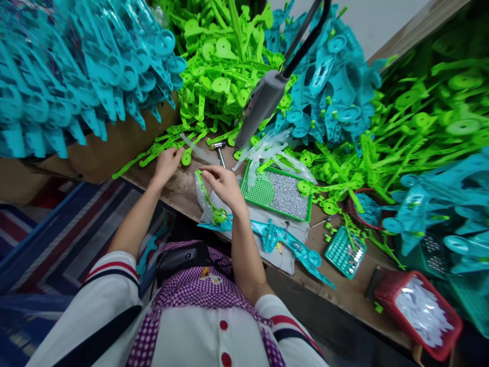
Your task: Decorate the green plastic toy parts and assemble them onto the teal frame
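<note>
My right hand (223,186) pinches the upper end of a bright green plastic arm (208,200) that has a clear, curved plastic piece alongside it. Its round lower end rests at the left part of a long turquoise plastic frame (273,235), which lies on a white cloth (292,260) along the bench edge. Farther left, my left hand (167,167) is closed, fingertips together beside loose green arms (168,137); whatever it holds, if anything, is hidden. A small hammer (219,151) lies beyond my hands.
A grey powered screwdriver (262,104) hangs over the bench. A green tray (277,211) holds small metal parts. Green and turquoise pieces are heaped behind; turquoise frames (95,66) are stacked left. At right are a teal tray (346,252) and a red bin (385,298) of white pieces.
</note>
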Demonstrator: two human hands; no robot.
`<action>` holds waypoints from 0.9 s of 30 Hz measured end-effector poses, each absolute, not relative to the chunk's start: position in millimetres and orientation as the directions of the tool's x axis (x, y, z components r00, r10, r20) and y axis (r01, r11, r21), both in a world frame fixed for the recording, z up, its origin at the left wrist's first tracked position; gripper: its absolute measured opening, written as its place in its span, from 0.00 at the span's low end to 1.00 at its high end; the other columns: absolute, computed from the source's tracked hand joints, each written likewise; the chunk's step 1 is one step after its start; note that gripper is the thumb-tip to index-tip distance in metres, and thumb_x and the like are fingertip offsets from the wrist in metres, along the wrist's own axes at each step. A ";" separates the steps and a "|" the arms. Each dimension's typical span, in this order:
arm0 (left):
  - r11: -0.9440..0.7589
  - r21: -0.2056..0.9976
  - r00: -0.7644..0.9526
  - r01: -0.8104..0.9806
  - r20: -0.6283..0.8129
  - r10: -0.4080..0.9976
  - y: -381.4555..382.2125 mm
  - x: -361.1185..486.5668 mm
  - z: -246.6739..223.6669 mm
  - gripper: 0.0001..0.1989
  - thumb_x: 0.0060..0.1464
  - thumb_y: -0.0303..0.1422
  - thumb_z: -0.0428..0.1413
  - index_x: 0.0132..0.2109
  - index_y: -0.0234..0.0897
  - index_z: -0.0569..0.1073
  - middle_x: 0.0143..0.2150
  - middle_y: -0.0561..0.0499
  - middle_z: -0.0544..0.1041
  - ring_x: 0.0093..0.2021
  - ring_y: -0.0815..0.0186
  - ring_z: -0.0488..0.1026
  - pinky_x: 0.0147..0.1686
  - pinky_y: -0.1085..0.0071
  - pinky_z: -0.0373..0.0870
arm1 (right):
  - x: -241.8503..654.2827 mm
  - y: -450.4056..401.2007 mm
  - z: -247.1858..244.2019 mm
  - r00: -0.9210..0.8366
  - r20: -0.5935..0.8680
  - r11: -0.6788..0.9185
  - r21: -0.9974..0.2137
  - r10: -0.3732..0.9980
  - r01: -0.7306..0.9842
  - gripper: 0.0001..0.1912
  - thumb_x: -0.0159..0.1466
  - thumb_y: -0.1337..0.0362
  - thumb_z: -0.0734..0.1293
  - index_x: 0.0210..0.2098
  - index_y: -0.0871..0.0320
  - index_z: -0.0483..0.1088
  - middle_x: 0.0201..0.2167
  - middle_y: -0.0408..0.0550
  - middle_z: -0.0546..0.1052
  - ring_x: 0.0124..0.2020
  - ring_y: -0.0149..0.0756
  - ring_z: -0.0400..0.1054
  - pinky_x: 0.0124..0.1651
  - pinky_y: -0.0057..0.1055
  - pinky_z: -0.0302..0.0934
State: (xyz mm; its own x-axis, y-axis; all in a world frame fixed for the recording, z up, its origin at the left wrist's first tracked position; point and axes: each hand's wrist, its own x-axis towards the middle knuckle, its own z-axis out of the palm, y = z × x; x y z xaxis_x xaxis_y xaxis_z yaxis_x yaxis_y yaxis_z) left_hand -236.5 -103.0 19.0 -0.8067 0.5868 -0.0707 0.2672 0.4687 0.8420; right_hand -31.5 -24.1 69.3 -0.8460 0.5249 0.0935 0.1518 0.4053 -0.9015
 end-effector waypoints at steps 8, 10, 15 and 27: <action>-0.040 0.870 -0.754 -0.492 -0.402 0.520 -115.8 -228.2 7.2 0.06 0.59 0.32 0.59 0.36 0.34 0.74 0.37 0.48 0.81 0.41 0.68 0.79 0.49 0.69 0.75 | -21.6 -47.5 39.4 -0.863 -0.107 0.365 -0.875 0.493 0.317 0.14 0.67 0.65 0.62 0.46 0.59 0.77 0.44 0.51 0.80 0.44 0.36 0.73 0.50 0.32 0.63; -0.054 0.861 -0.748 -0.505 -0.406 0.525 -123.4 -219.0 5.6 0.06 0.59 0.31 0.59 0.35 0.34 0.73 0.37 0.49 0.81 0.41 0.68 0.79 0.50 0.68 0.75 | -22.9 -54.7 37.8 -0.883 -0.096 0.383 -0.875 0.460 0.295 0.14 0.67 0.64 0.62 0.47 0.58 0.76 0.45 0.51 0.80 0.45 0.37 0.73 0.51 0.32 0.63; -0.105 0.892 -0.768 -0.440 -0.313 0.559 -160.9 -169.7 12.6 0.12 0.52 0.39 0.65 0.36 0.36 0.73 0.37 0.50 0.81 0.38 0.69 0.79 0.45 0.70 0.76 | -24.4 -65.5 36.1 -0.799 -0.034 0.318 -0.907 0.600 0.277 0.19 0.67 0.59 0.62 0.54 0.58 0.72 0.46 0.53 0.78 0.42 0.35 0.72 0.48 0.32 0.65; 0.225 0.968 -0.701 0.115 -0.081 0.709 -197.3 -102.5 21.9 0.18 0.56 0.46 0.56 0.45 0.39 0.78 0.44 0.46 0.81 0.44 0.59 0.78 0.47 0.64 0.75 | 38.5 -67.7 25.2 -0.705 -0.329 -0.111 -0.935 0.628 0.338 0.25 0.61 0.46 0.63 0.47 0.58 0.74 0.22 0.40 0.69 0.20 0.28 0.59 0.23 0.26 0.56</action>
